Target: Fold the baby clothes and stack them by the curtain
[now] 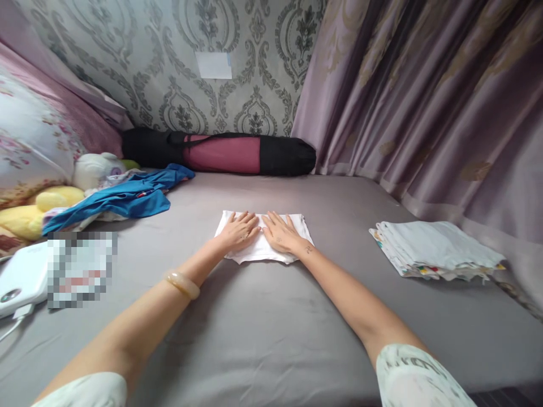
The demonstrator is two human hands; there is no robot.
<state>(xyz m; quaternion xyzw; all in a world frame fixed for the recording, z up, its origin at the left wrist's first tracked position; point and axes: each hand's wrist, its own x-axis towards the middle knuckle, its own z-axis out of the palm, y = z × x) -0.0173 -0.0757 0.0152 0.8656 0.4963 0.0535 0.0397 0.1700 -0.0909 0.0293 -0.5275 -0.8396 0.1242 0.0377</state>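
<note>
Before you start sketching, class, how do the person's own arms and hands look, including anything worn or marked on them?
The left arm wears a pale, rounded bangle. The left hand and right hand are ungloved, with small dark marks; another is by the right wrist. The left sleeve and right sleeve are pale greenish white, the right with grey print.

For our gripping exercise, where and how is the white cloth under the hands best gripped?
Probably pinch the far corners of the white cloth, coming from left and right: it lies flat on the bed, both those corners uncovered.
</note>
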